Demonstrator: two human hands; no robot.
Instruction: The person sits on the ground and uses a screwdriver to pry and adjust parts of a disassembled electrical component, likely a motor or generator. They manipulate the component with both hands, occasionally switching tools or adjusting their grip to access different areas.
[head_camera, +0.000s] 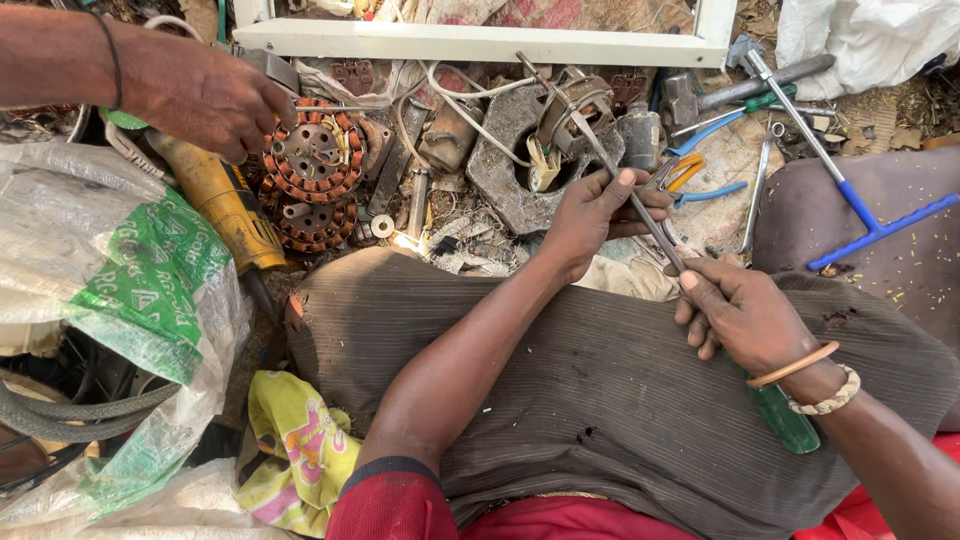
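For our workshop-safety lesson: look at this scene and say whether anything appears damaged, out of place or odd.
Yes. The dark cloth over the lap has small holes. Motor windings and tools lie jumbled on the ground, with another person's hand reaching among them.

Bright even daylight, soft short shadows, sharp centre, slight wide-angle bending at the edges

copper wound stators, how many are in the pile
2. One stator lies under the other person's hand; a second stator sits just below it, beside the yellow power tool. More may be buried in the scrap.
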